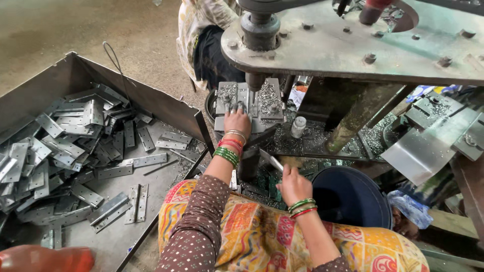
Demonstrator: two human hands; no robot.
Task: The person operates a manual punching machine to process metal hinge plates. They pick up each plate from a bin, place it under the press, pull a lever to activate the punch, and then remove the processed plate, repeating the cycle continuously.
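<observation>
My left hand (237, 120) reaches forward and rests its fingers on the metal fixture plate (269, 103) under the drill spindle (255, 80), pressing on a small metal piece there. Green and red bangles circle that wrist. Lower and to the right, my right hand (293, 185) grips a flat metal hinge piece (275, 162) that points up and left. Metal shavings cover the fixture and the machine bed.
A large open metal tray (146, 98) at left holds several loose steel hinges (75, 151). A dark blue bucket (353, 199) stands at right. The grey machine head (353, 45) overhangs the bed. Another person sits behind the machine (201, 30). Bent sheet metal (428, 151) lies at right.
</observation>
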